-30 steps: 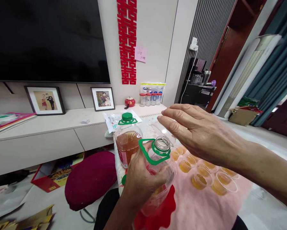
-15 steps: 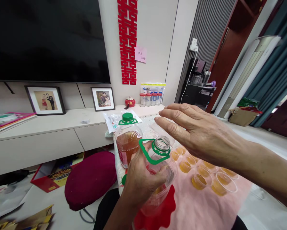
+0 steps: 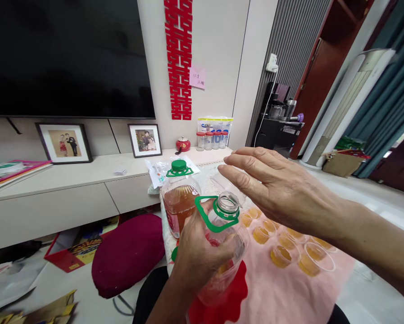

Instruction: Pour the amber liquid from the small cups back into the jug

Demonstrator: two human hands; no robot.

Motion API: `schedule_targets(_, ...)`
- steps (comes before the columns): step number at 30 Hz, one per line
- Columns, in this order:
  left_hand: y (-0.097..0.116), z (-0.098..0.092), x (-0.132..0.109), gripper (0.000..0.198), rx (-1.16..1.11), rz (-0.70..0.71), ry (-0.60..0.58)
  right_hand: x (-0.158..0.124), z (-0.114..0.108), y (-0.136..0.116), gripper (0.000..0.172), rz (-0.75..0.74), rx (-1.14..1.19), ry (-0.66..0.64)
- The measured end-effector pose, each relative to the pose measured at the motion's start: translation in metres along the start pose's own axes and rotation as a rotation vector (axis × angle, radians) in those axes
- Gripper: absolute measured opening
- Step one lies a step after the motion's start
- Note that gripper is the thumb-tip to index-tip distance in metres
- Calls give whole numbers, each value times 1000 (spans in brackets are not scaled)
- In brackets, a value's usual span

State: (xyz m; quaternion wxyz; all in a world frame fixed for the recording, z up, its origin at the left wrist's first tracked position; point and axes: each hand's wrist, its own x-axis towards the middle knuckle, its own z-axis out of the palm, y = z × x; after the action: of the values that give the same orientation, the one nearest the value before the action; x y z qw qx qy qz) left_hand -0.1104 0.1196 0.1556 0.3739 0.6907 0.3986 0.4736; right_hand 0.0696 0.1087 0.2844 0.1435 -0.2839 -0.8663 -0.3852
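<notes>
Fingers (image 3: 218, 256) of the left hand (image 3: 198, 256) clench round the open bottle (image 3: 227, 208), held at the near edge of the pink cloth (image 3: 272, 292); the right hand (image 3: 283, 191) hovers just above its mouth, fingers loose and outstretched. Behind stands a capped bottle (image 3: 179, 200); filled cups (image 3: 281, 255) sit on the cloth, right of both.

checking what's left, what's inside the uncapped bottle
The uncapped bottle looks mostly clear, with some yellow low down; the left hand covers much of its body.
</notes>
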Motion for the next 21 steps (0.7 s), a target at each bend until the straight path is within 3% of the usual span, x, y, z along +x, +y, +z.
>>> schedule_targets(7,2,-3,1,50,-8,-16,-22,-14,19,5,42,252,382,32)
schedule_targets(10,0,-3,2,48,-3,0,-21,-25,34,3,51,509,675,109)
schedule_targets(15,-3,-8,-2,41,39,33,46,-49,69,-13,56,1009,1209,210)
schedule_targets(21,2,-22,-18,61,-139,-135,76,-78,123,-47,52,1247,1350,232)
